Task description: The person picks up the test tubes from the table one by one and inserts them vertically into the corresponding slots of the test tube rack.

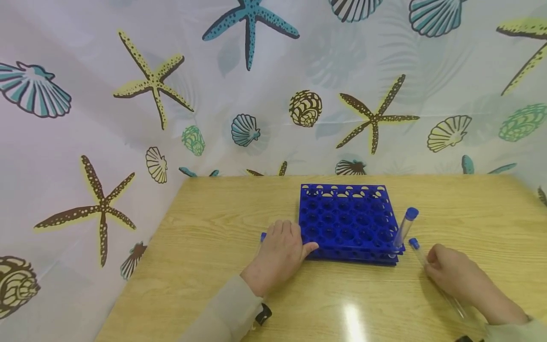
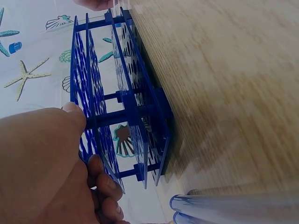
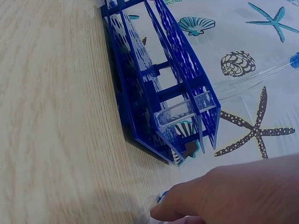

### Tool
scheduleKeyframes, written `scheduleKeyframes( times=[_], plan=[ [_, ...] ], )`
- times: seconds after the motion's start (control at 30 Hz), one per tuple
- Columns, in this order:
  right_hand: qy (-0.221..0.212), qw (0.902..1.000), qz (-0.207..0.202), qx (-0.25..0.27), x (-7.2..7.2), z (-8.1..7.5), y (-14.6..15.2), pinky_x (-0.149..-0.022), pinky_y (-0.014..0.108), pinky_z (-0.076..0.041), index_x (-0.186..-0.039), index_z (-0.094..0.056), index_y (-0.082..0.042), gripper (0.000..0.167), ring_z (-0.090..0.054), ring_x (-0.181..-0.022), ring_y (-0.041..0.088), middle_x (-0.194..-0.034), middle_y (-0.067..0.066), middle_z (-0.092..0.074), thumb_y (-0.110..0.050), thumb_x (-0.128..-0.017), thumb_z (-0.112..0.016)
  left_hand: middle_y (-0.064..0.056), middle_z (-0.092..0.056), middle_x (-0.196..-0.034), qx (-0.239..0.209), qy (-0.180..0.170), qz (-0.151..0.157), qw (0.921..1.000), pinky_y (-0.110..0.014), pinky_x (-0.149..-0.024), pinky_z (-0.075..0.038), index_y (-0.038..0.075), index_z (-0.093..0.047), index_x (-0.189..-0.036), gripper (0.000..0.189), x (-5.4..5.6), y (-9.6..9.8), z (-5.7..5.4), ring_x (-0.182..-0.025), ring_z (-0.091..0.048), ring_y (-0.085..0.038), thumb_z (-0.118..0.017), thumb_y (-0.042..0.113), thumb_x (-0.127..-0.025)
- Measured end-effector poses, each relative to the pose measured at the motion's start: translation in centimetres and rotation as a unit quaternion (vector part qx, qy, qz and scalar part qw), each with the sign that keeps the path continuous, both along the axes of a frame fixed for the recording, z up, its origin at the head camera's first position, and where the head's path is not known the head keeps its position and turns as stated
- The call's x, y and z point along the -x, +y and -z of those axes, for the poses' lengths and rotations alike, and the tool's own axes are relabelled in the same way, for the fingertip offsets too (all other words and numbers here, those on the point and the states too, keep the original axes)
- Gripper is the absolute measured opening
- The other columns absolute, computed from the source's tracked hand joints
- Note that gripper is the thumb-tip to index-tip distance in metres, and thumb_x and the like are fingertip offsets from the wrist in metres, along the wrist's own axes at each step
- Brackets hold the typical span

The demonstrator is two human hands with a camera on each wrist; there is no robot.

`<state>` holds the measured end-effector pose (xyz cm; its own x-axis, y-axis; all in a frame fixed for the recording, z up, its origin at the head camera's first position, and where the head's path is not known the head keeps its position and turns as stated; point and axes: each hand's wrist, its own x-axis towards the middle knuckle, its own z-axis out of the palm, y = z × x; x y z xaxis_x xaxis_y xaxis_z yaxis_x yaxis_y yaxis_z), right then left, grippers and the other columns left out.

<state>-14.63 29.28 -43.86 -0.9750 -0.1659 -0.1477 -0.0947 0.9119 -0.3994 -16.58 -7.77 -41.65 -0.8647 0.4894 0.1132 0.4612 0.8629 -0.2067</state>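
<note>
A blue test tube rack [image 1: 344, 221] with several rows of round holes stands on the table. My left hand [image 1: 279, 254] grips its left end, the thumb [image 2: 74, 114] on the top plate's edge and the other fingers curled beside it. One clear test tube with a blue cap [image 1: 411, 213] stands in the front right corner hole; its lower end [image 3: 175, 114] shows between the plates. To the right of the rack, my right hand [image 1: 457, 275] pinches another blue-capped test tube [image 1: 419, 249], slanted low over the table with its cap toward the rack.
Close to the left hand, clear tubes [image 2: 233, 205] lie on the wooden table [image 1: 213, 209]; a blue cap [image 1: 263, 236] peeks out behind that hand. A curtain [image 1: 273, 85] printed with starfish and shells hangs along the table's back and left side.
</note>
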Motion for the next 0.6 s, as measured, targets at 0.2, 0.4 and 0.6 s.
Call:
scheduleKeyframes(
  times=[0.2,0.4,0.6],
  plan=[
    [-0.014,0.9999,0.006,0.008,-0.01,-0.06,0.09,-0.07,0.046,-0.055,-0.1,-0.059,0.01,0.023,-0.065,-0.08,0.028,-0.087,0.015,-0.068,-0.011,-0.091,-0.059,0.001,-0.031,-0.075,0.006,-0.004,0.001,1.0,-0.028,-0.067,-0.026,0.01,-0.042,-0.082,0.056,0.01,0.06,-0.09,-0.07,-0.031,-0.016,-0.024,0.058,-0.103],
    [-0.001,0.9995,0.006,0.03,-0.11,-0.44,0.02,-0.068,0.044,-0.056,-0.104,-0.057,0.012,0.025,-0.065,-0.078,0.025,-0.087,0.014,-0.068,-0.009,-0.092,-0.058,0.001,-0.032,-0.075,-0.007,-0.008,-0.001,0.9999,-0.028,-0.066,-0.026,0.009,-0.043,-0.083,0.056,0.07,0.18,-0.2,-0.07,-0.032,-0.016,-0.024,0.058,-0.103],
    [0.027,0.9984,0.003,0.05,0.0,-0.83,-0.2,-0.065,0.04,-0.054,-0.105,-0.057,0.012,0.023,-0.063,-0.078,0.023,-0.087,0.014,-0.067,-0.008,-0.093,-0.058,0.001,-0.032,-0.076,-0.006,-0.018,-0.011,0.9998,-0.027,-0.066,-0.027,0.009,-0.043,-0.084,0.056,0.06,0.19,-0.18,-0.072,-0.032,-0.016,-0.024,0.058,-0.103]
  ],
)
